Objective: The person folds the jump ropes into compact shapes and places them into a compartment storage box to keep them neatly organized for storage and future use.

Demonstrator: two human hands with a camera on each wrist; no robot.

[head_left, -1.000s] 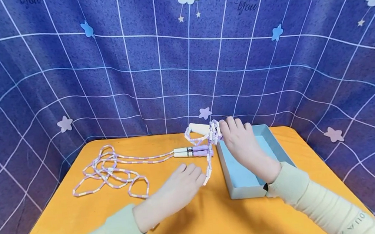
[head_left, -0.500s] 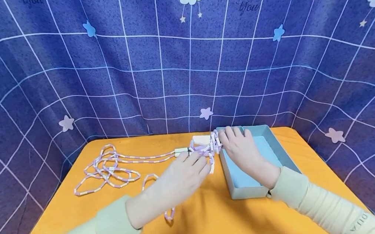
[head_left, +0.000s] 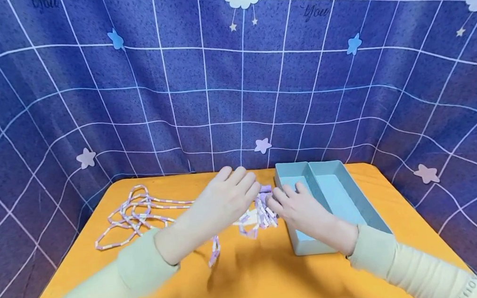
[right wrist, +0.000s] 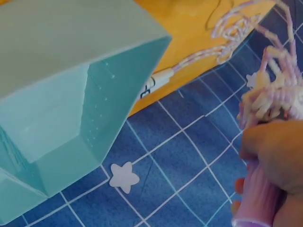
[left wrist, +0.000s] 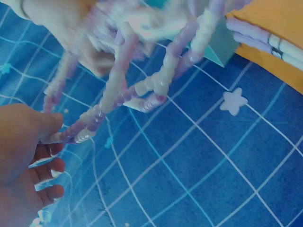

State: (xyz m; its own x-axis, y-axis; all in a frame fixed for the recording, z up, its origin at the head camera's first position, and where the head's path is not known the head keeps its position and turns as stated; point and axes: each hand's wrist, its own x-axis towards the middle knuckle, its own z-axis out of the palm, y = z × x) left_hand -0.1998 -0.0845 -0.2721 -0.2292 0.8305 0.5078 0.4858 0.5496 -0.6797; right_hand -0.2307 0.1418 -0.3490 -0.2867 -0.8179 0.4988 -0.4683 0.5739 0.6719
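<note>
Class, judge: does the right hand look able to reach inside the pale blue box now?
Probably yes: the pale blue box is open-topped, and the right hand, though gripping a purple handle, is close.

The beads [left wrist: 113,90] look glossy plastic, the box [head_left: 313,246] smooth matt plastic, the backdrop [head_left: 222,105] rippled cloth.

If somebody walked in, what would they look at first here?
Probably the blue curtain with its clouds and stars, behind the orange table. Then, over the table, the left hand pinching a beaded strand and the right hand gripping a purple handle. A tangled beaded rope lies at the table's left, a pale blue box at its right.
</note>
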